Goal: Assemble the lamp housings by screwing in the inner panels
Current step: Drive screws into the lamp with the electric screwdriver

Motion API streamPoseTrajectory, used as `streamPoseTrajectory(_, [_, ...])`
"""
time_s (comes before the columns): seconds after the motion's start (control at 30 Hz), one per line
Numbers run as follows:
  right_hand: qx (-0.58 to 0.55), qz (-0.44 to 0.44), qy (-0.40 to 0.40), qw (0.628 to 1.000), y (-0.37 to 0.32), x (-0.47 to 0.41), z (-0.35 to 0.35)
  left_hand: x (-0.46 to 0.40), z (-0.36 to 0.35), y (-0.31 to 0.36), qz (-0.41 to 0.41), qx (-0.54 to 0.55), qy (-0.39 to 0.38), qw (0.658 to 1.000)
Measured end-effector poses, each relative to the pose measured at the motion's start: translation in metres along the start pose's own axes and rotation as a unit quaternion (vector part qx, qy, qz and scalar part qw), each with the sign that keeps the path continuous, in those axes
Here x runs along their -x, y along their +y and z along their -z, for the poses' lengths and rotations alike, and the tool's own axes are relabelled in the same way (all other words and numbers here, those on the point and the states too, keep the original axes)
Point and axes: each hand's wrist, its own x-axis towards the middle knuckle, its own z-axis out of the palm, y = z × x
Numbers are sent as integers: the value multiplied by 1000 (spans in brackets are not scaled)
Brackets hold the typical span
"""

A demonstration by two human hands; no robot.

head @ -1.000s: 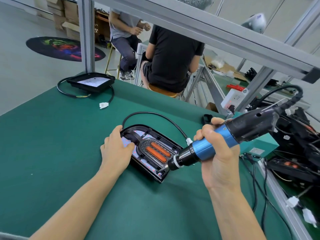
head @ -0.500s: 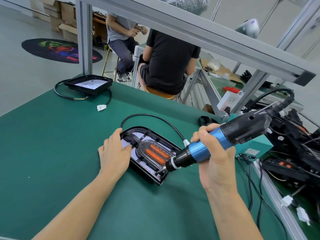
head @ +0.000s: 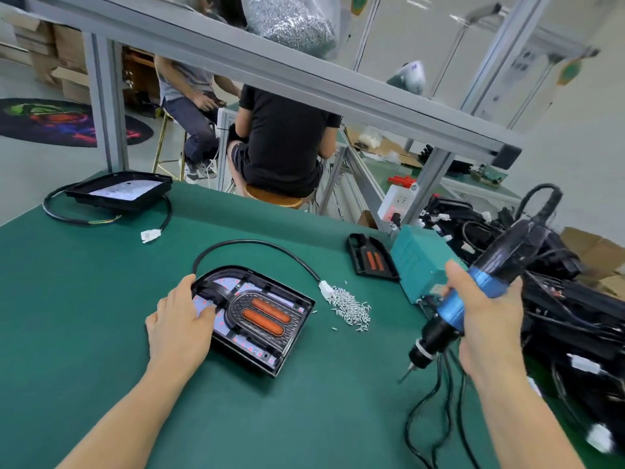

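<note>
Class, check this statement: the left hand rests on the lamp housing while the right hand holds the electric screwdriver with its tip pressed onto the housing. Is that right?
Not quite. In the head view the left hand rests on the lamp housing and the right hand holds the electric screwdriver, but its tip hangs in the air to the right, clear of the housing.

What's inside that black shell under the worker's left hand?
Inside the lamp housing sits a dark inner panel with two orange strips over a white board with red dots. The left hand covers the near-left part.

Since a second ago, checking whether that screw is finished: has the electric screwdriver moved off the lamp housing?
Yes. The electric screwdriver in the right hand has swung right, away from the lamp housing; its tip now hangs over bare mat.
</note>
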Motion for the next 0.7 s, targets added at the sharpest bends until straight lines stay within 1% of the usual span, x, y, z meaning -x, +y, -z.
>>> streamPoseTrajectory(0.07, [83,-51,-5,995,13,-12,20,-1,-1,-1,-4,-8,-1,1000])
streamPoseTrajectory(0.13, [158,-117,-22,980,27,-22,38,-2,-1,-2,-8,-18,-2,1000])
streamPoseTrajectory(0.23, [229,-212,-43,949,47,-33,53,-2,-2,-2,-6,-21,-2,1000])
streamPoseTrajectory(0.37, [312,-285,-89,902,65,-42,50,-3,-1,-3,-10,-30,-4,999])
streamPoseTrajectory(0.43, [376,-297,-110,871,73,-44,46,-3,-1,-3,-11,-39,-6,999])
streamPoseTrajectory(0.5, [443,-288,-126,840,78,-45,41,-3,-1,-3,-10,-38,-6,999])
streamPoseTrajectory(0.6, [571,-249,-167,764,81,-44,32,-3,-1,-3,-12,-37,-7,999])
streamPoseTrajectory(0.63, [601,-234,-180,743,82,-44,29,-3,-1,-3,-12,-35,-6,999])
streamPoseTrajectory(0.7, [639,-209,-197,714,84,-44,25,-2,-1,-4,-12,-33,-5,999])
